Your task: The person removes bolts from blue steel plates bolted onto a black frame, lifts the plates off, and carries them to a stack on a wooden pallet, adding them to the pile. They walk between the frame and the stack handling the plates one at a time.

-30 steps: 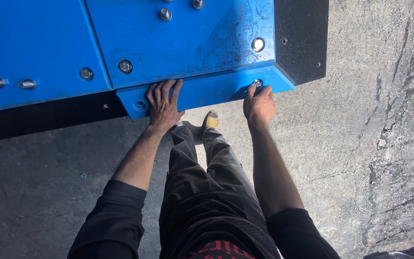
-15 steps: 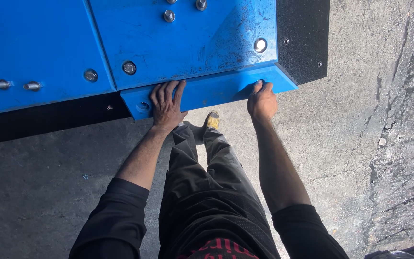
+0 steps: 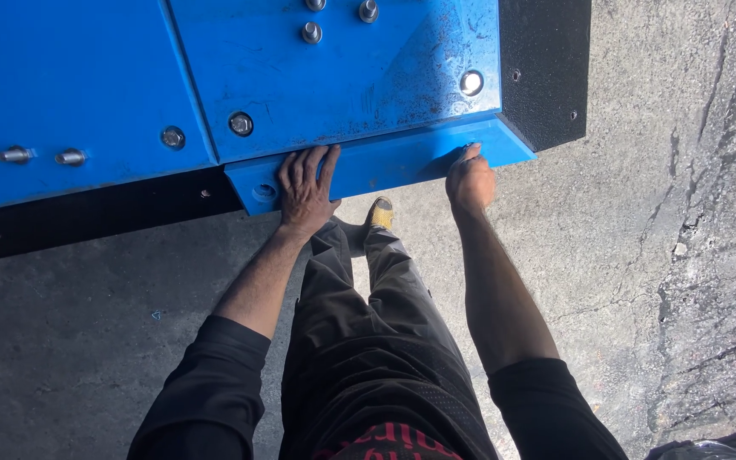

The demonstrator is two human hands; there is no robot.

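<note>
A large blue metal panel [image 3: 334, 77] with bolts fills the top of the head view. A blue angled flange [image 3: 385, 166] runs along its lower edge. My left hand [image 3: 304, 187] lies flat against the flange near a bolt hole, fingers spread upward. My right hand [image 3: 470, 179] is curled at the flange's right end, fingertips pressed on something small there that I cannot make out. My legs in dark trousers and a yellow-toed shoe [image 3: 379, 213] show below.
A black block [image 3: 547, 68] sits at the panel's right end. A black strip [image 3: 87, 221] runs under the panel at the left. Cracked grey concrete floor [image 3: 692, 238] lies all around. Bolt heads [image 3: 240, 123] stick out of the panel.
My right hand's fingers have curled tighter at the flange's right end. My left hand stays flat in the same spot. The view has shifted slightly.
</note>
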